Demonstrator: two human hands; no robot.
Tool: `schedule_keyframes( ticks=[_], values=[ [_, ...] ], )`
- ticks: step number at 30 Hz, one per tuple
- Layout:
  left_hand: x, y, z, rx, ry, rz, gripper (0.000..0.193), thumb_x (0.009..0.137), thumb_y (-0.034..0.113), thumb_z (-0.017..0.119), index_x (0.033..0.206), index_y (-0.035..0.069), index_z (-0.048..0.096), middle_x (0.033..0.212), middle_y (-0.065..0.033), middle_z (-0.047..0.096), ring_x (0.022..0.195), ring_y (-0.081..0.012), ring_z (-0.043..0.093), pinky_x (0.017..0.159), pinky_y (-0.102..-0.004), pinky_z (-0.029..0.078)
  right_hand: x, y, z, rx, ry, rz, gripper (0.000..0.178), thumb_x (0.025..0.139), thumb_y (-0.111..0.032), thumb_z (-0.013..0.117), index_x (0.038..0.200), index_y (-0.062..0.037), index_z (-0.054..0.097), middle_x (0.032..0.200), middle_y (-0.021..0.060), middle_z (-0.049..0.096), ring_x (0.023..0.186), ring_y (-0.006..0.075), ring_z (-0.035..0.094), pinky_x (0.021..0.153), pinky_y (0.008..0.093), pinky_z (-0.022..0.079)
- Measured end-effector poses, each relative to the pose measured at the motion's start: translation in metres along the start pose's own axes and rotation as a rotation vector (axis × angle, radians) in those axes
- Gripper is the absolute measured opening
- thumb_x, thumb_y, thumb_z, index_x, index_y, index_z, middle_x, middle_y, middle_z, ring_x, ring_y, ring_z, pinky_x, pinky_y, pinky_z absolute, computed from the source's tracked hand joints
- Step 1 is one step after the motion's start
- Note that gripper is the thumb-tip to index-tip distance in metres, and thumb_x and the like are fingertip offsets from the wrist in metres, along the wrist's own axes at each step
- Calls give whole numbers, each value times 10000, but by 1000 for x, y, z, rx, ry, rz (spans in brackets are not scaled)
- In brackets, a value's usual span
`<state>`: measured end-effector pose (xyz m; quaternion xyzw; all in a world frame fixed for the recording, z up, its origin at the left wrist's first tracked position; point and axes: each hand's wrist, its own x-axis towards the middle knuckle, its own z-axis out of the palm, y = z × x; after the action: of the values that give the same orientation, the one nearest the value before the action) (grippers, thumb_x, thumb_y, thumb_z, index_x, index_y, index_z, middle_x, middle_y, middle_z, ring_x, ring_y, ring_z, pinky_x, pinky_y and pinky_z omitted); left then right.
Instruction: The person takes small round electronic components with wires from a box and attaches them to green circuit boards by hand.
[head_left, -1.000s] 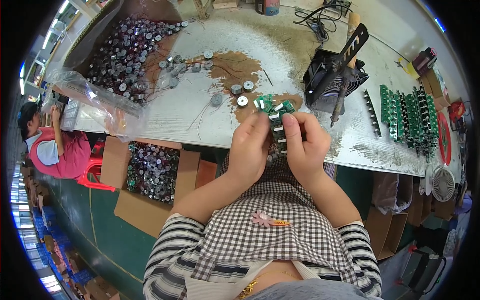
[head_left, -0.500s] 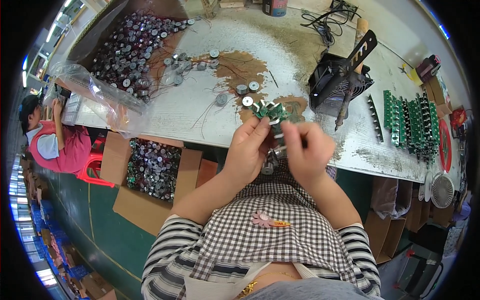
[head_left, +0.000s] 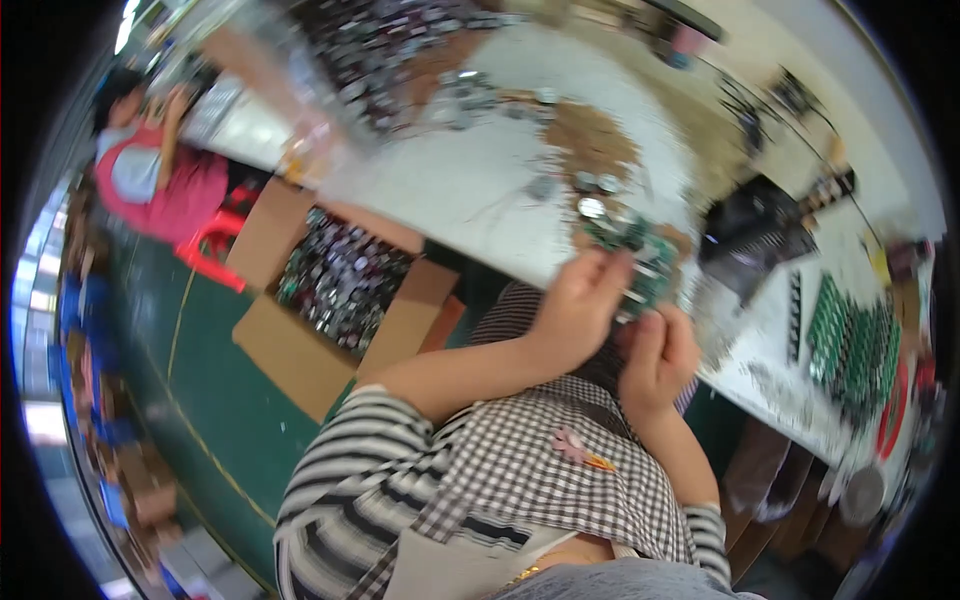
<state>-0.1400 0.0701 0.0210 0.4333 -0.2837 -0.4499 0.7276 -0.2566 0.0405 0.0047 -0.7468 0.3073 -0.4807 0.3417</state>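
Over the front edge of the table, my left hand (head_left: pixel 578 312) is closed around a bunch of small green circuit boards (head_left: pixel 652 270). The bunch sticks up past my thumb and fingers. My right hand (head_left: pixel 660 362) is closed in a pinch against the lower end of the bunch; blur hides what is between its fingertips. Just beyond the boards, a few small round metal motors (head_left: pixel 592 207) rest on the worn tabletop.
Heaped motors (head_left: pixel 375 50) with thin wires cover the far left of the table (head_left: pixel 450 185). An open carton (head_left: pixel 272 345) of motors stands on the floor at left. A black fan (head_left: pixel 755 235) and rows of green boards (head_left: pixel 850 345) sit at right. A seated person (head_left: pixel 160 165) works at far left.
The view has swung, so the table and carton appear shifted right and tilted, with blur. My right hand has dropped from beside the top of the boards to their lower end.
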Motion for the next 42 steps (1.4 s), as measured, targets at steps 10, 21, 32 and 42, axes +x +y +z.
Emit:
schedule_keyframes(
  ticks=[10, 21, 32, 42],
  values=[
    [-24, 20, -41, -94, -270, -322, 242, 972, 256, 465, 899, 37, 535, 763, 16, 551, 610, -45, 476, 521, -180, 369, 4, -1, -2, -226, -103, -260, 160, 936, -89, 487, 911, 36, 583, 567, 68, 575, 478, 160, 541, 466, 273, 412],
    [-37, 71, -270, 276, 876, 249, 267, 948, 189, 414, 788, 10, 530, 600, -56, 509, 530, -150, 480, 496, -287, 386, -8, 16, -28, -129, -252, -347, 176, 934, -47, 439, 952, 62, 576, 671, 90, 616, 511, 107, 498, 484, 225, 403],
    [27, -9, -273, 891, 1016, 629, 384, 914, 150, 538, 1207, -78, 438, 1166, -170, 498, 1074, -233, 480, 930, -350, 383, -37, 85, -172, -432, 527, 2, 226, 974, -108, 446, 1064, 58, 570, 830, 109, 615, 691, 146, 538, 636, 264, 462],
    [1, -24, 21, 746, -795, 304, 145, 791, 30, 649, 927, -15, 626, 805, -122, 629, 612, -189, 607, 543, -296, 463, -3, 92, -213, -911, 513, -2, 240, 807, -56, 649, 1010, 48, 574, 981, 185, 597, 864, 322, 555, 763, 392, 452]
  ],
)
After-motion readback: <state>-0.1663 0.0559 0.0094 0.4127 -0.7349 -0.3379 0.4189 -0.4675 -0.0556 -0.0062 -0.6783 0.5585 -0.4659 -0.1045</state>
